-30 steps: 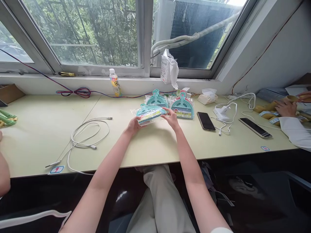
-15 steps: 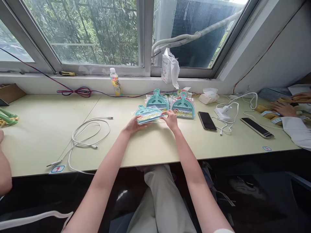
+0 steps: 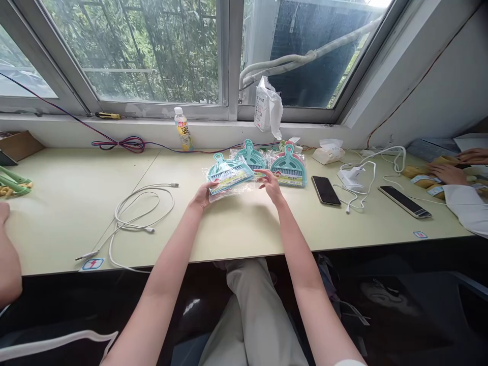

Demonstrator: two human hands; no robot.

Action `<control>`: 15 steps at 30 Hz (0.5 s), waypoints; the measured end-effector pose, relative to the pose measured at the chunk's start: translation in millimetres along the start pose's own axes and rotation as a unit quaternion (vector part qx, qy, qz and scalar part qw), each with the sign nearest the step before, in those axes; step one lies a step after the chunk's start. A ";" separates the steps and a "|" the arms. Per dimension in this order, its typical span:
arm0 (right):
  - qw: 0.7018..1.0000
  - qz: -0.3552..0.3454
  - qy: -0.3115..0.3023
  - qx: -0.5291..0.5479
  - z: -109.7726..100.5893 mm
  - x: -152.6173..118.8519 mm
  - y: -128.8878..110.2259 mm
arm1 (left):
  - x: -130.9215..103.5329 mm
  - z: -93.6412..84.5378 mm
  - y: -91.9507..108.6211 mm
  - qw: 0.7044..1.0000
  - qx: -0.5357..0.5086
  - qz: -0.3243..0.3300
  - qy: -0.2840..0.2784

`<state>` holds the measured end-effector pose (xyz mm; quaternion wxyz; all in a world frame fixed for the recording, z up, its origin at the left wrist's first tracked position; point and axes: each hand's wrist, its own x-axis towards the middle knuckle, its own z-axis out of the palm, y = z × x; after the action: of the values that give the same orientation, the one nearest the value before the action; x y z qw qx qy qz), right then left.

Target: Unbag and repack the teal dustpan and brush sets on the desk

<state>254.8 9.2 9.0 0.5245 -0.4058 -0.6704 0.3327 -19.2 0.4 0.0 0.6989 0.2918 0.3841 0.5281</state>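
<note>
A teal dustpan-and-brush set in clear plastic [image 3: 230, 175] is held tilted above the table. My left hand [image 3: 203, 195] grips its lower left corner, thumb on top. At its right edge is my right hand [image 3: 271, 185], thumb and index finger closed on the clear wrapping, the other fingers bent and loose. Just behind stand two more wrapped sets, one teal [image 3: 251, 155] partly hidden by the held one, and one teal with a pink piece behind it [image 3: 288, 165]. They lean near the wall.
Coiled white cable [image 3: 125, 208] lies left on the table [image 3: 236, 234]. Rightward are a black phone [image 3: 325, 190], a white charger [image 3: 351, 178], a second phone [image 3: 404, 202] and a tissue pack [image 3: 328, 151]. A bottle [image 3: 183, 129] stands behind. Other people's arms show at both sides.
The held set has shifted slightly left and tilted, so its face and brush show more. My left hand has moved a little left. My right hand's fingers have spread somewhat.
</note>
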 end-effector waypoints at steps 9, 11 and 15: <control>0.981 -0.126 0.050 -0.138 4.5 -2.4 -9.1 | -3.4 -1.2 2.8 0.997 0.057 -0.037 -0.037; 0.985 -0.118 0.066 -0.105 4.0 -2.0 -7.9 | -3.0 -2.0 2.8 0.993 0.092 -0.059 -0.049; 0.988 -0.098 0.081 -0.084 6.7 -0.6 -1.9 | 0.9 -6.2 -0.9 0.982 0.150 -0.059 -0.097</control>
<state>248.0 7.7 8.8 0.5716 -0.4061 -0.6876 0.1885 -23.9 1.1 -4.2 0.7106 0.4202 0.4064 0.3917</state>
